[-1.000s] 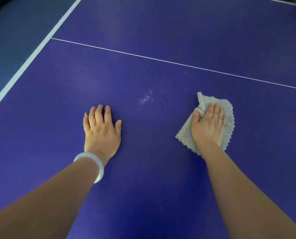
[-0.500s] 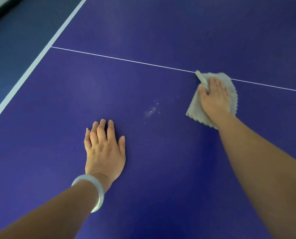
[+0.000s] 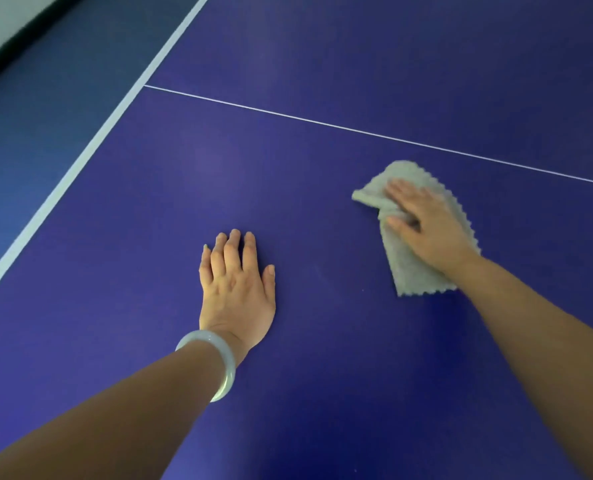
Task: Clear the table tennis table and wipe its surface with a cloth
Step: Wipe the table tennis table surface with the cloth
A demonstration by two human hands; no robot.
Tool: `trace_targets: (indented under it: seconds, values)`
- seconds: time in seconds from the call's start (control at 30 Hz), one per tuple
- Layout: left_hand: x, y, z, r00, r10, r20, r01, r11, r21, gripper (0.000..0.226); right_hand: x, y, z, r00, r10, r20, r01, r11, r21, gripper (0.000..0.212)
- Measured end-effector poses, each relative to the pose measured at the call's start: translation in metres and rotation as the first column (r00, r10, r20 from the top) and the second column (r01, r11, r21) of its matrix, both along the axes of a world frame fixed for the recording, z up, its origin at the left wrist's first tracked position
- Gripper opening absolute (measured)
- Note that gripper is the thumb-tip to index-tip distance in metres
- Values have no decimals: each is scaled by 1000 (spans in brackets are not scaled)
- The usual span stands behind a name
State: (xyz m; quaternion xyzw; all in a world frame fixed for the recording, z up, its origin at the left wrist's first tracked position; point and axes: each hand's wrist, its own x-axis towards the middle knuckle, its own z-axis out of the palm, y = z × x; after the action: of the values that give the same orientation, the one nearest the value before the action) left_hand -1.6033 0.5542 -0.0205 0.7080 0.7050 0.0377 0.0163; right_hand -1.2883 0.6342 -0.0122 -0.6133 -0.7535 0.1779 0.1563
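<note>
A: Right grip [image 3: 430, 226]?
B: Grasping the grey cloth [image 3: 406, 268]. Fingers flat on it, thumb pinching a bunched fold. Cloth lies on the blue surface [image 3: 322, 375].
A: Left grip [image 3: 236, 289]?
B: Released, splayed flat on the surface, left of the cloth, apart. Pale bangle [image 3: 224, 362] on that wrist.
A: Else?
B: Thin white line [image 3: 357, 131] just beyond the cloth; white edge stripe [image 3: 80, 161] far left of it.

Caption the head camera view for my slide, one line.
Right hand holds a grey cloth on the purple table tennis table; left hand, wearing a pale bangle, rests flat.
</note>
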Motion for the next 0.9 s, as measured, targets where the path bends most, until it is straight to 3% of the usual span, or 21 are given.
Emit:
trace_targets:
  seconds: [0.07,0.1,0.17,0.27,0.37,0.5,0.67,0.83,0.9]
  values:
    - [0,0,0,1000,-4,2,4,1000,-2,65,-15,30,-1,985,-139,98,139,990,6,59]
    - [0,1,0,1000,-4,9,4,1000,-2,65,-32,37,-2,983,-111,149,110,994,12,58]
    - [0,1,1,1000,-6,26,6,1000,-6,66,-69,26,-2,974,95,205,-99,995,7,59]
    - [0,0,2,999,-5,44,6,1000,-13,62,-87,-42,-1,875,419,242,-429,903,-14,59]
    - [0,0,3,999,-13,44,14,1000,-22,59,-65,-100,0,809,521,272,-535,845,-28,58]
    - [-2,-1,3,996,-18,83,20,1000,-21,58,-55,-117,1,846,473,245,-479,877,-39,56]
    - [-21,-20,13,917,-89,388,84,996,30,54,-56,-113,-1,919,336,204,-336,941,-34,56]
    - [-66,-127,10,963,-27,268,7,997,74,58,-70,-85,-3,969,13,247,-7,1000,-26,56]
    - [-76,-161,5,979,15,202,-25,999,46,60,-87,-79,-2,957,12,291,-3,999,-32,55]
